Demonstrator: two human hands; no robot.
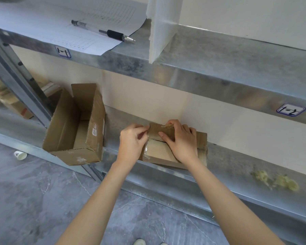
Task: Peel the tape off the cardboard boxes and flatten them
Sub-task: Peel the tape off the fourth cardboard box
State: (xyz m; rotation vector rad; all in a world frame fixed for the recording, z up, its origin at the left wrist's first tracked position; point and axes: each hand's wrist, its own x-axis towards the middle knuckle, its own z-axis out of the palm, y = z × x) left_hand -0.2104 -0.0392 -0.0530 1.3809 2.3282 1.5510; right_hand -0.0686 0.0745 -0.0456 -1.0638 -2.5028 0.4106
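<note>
Now: tape work, lower shelf

Small brown cardboard box (pixel 159 152) sits on grey metal lower shelf (pixel 237 165). Left hand (pixel 131 144) pinches clear tape (pixel 147 147) at its left edge. Right hand (pixel 180 140) grips the box top. White edge sticker (pixel 63 51) reads "1-1"; second sticker (pixel 290 109) seems "1-2".

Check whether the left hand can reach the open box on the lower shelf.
Probably yes. The open box sits just left of the left hand on the same shelf, nothing between them; the hand would first have to release the tape it pinches on the small box.
</note>
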